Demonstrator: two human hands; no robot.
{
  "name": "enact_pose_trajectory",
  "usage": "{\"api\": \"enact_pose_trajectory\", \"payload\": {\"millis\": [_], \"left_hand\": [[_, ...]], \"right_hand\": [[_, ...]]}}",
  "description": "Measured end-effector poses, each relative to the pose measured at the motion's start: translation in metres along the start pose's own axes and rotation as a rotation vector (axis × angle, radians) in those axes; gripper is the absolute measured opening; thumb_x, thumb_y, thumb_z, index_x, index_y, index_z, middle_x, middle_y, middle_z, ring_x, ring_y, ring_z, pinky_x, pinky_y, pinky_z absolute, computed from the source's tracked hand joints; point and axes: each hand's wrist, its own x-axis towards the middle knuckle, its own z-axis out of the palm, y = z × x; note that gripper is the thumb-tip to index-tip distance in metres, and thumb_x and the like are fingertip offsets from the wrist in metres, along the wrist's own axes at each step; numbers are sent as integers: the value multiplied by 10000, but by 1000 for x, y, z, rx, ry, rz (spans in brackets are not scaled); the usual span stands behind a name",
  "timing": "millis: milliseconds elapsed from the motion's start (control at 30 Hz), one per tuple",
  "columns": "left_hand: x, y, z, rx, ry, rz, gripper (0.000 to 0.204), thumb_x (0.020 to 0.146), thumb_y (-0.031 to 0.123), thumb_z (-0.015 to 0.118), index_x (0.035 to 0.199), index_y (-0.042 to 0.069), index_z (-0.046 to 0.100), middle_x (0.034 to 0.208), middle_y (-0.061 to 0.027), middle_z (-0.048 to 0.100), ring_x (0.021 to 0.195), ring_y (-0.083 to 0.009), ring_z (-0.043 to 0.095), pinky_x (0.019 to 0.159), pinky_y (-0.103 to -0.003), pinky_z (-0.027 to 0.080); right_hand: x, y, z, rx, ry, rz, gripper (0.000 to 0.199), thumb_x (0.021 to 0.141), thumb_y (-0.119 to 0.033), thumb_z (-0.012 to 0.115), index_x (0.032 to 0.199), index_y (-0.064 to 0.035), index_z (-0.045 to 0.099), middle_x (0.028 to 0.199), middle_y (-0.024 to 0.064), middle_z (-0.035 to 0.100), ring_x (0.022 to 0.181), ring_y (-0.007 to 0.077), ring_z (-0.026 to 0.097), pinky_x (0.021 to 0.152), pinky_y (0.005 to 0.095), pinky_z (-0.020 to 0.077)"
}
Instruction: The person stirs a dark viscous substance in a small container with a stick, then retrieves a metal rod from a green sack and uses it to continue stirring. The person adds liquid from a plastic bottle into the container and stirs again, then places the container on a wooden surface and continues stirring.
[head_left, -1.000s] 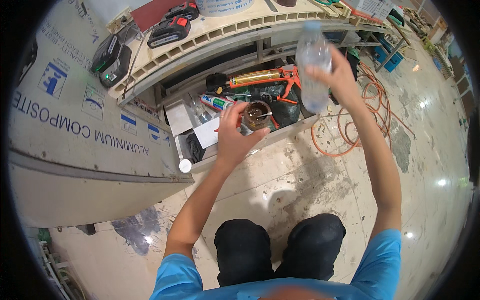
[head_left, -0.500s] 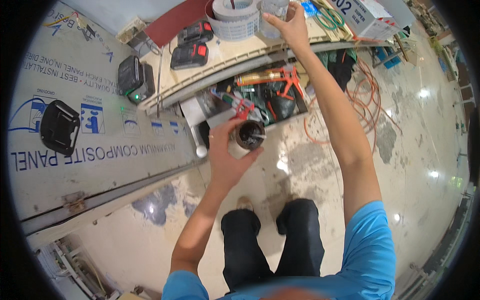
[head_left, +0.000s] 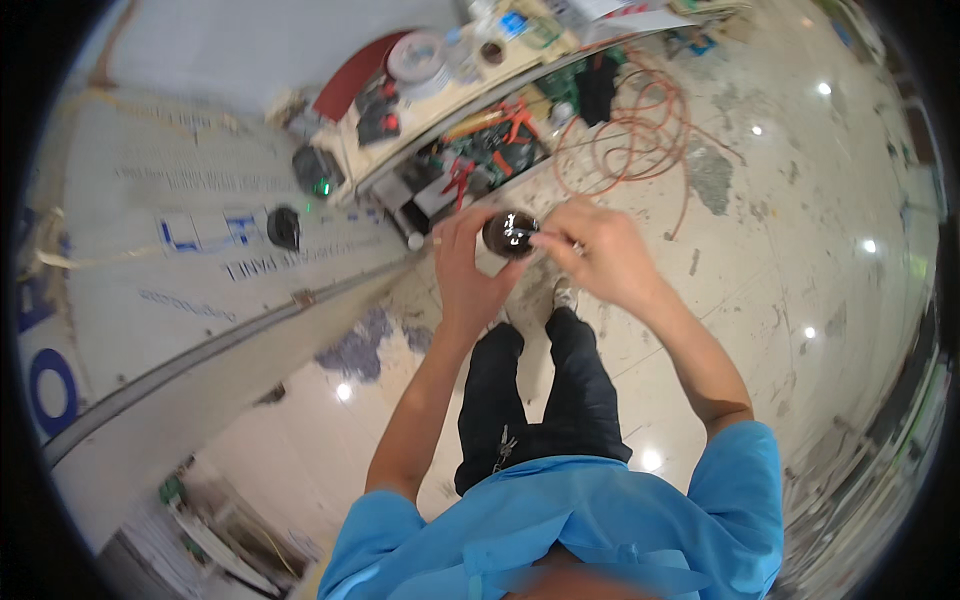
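Note:
My left hand [head_left: 468,270] is wrapped around a cup of dark liquid [head_left: 508,242], its thumb and fingers on opposite sides of the rim. The cup is held upright over the floor in front of my legs. With closed fingers, my right hand [head_left: 602,252] pinches the end of a thin, pale stirrer [head_left: 526,236] that reaches into the liquid. Whether it is a spoon or a straw cannot be seen, since its lower end is hidden in the dark drink. A clear container [head_left: 461,60] stands on the workbench beyond both hands.
The bench [head_left: 432,110] carries a tape roll [head_left: 416,58] and cordless tool batteries [head_left: 378,120]. Beneath it lies a drawer of tools with an orange caulking gun [head_left: 515,122]. Orange hose [head_left: 640,150] coils on the floor. A printed composite panel [head_left: 200,270] spans the left.
My right hand has left the clear container on the bench and come down to the cup, taking hold of the stirrer. My left hand keeps the cup. The view has shifted back from the bench.

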Motion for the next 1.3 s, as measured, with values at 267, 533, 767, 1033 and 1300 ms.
{"api": "enact_pose_trajectory", "payload": {"millis": [267, 533, 767, 1033, 1300], "left_hand": [[-17, 133, 18, -174, -212, 240, 702, 676, 88, 915, 1317, 83, 630, 1261, -144, 667, 1194, -385, 620, 1079, -485, 448], [-8, 243, 91, -252, -441, 251, 664, 684, 122, 926, 1284, 59, 648, 1247, -124, 681, 1200, -308, 645, 1080, -472, 452], [4, 307, 165, -299, -577, 291, 628, 698, 147, 908, 1279, 94, 673, 1260, -121, 690, 1218, -350, 627, 1091, -483, 455], [53, 338, 262, -331, -727, 397, 666, 693, 170, 934, 1293, 94, 656, 1230, -110, 702, 1182, -345, 654, 1068, -495, 467], [141, 363, 367, -452, -701, 553, 734, 651, 133, 944, 1309, 107, 618, 1186, -122, 702, 1118, -363, 677, 1019, -507, 488]], "right_hand": [[-96, -59, -110, -237, 216, -103, 129, 861, -108, 708, 922, -74, 600, 876, 99, 598, 812, 328, 688, 625, 473, 561], [-199, -38, -201, -305, 324, -83, 134, 875, -135, 701, 948, -70, 611, 881, 108, 604, 836, 324, 693, 647, 456, 578], [-273, -13, -263, -327, 354, 215, 123, 889, -120, 708, 962, -52, 636, 897, 107, 608, 812, 333, 690, 653, 441, 573], [-274, 61, -315, -383, 574, 334, 138, 874, -102, 737, 975, -55, 655, 889, 106, 610, 764, 314, 682, 624, 438, 555], [-230, 130, -388, -288, 673, 408, 76, 895, -76, 724, 935, -66, 660, 854, 81, 601, 710, 302, 673, 588, 443, 543]]}}
